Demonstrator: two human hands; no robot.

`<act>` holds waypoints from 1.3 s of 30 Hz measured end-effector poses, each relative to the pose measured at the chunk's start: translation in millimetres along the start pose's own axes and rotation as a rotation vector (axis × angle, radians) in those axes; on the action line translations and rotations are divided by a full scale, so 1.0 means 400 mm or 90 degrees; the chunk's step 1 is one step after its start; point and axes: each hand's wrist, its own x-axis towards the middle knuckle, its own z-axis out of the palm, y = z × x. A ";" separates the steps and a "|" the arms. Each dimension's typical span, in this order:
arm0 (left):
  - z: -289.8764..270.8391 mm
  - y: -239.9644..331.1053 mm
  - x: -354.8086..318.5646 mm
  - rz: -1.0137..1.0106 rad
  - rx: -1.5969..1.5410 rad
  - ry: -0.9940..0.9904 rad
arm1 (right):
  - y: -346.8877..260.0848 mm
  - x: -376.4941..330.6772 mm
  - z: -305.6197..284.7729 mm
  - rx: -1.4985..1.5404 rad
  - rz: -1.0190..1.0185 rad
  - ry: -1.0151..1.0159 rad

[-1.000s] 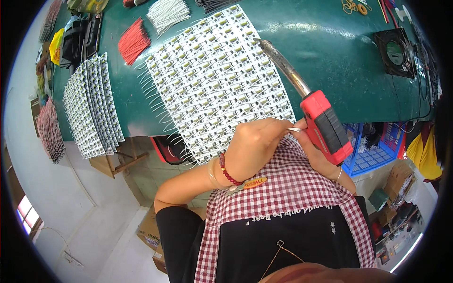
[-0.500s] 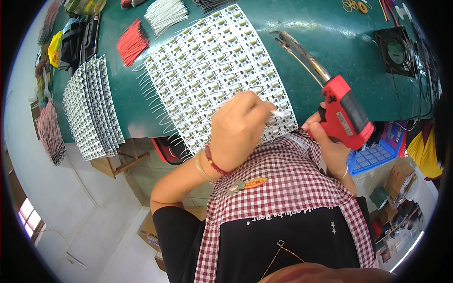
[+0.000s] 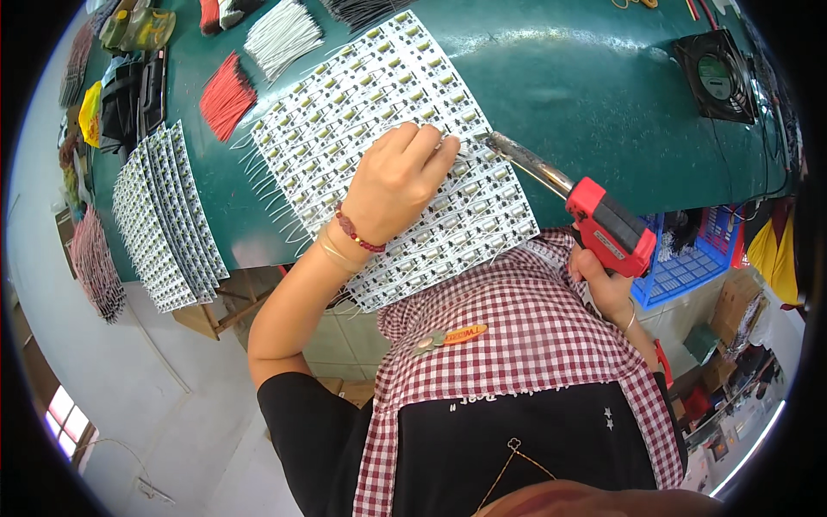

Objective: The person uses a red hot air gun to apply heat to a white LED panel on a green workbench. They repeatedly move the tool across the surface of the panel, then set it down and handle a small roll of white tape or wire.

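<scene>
Over the board sheet [image 3: 465, 207], lying on the bench [image 3: 586, 95] | left hand [image 3: 392, 181] bunching fingertips, hold unclear | right hand [image 3: 600, 280] grasping soldering gun [image 3: 612, 231], pointing at sheet's right edge | apparently soldering; next contact likely needing steady fingertips

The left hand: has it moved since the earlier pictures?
Yes: the left hand has moved farther up and leftward over the white circuit-board sheet, away from its near edge.
</scene>
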 end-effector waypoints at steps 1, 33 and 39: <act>0.001 -0.002 -0.001 -0.002 -0.005 0.002 | 0.005 0.002 0.000 -0.038 -0.022 -0.007; 0.004 0.008 0.002 -0.040 -0.015 0.027 | -0.010 0.020 0.001 -0.094 -0.083 -0.032; -0.016 0.022 0.013 -0.042 0.020 0.061 | -0.056 0.051 0.012 0.017 0.005 -0.018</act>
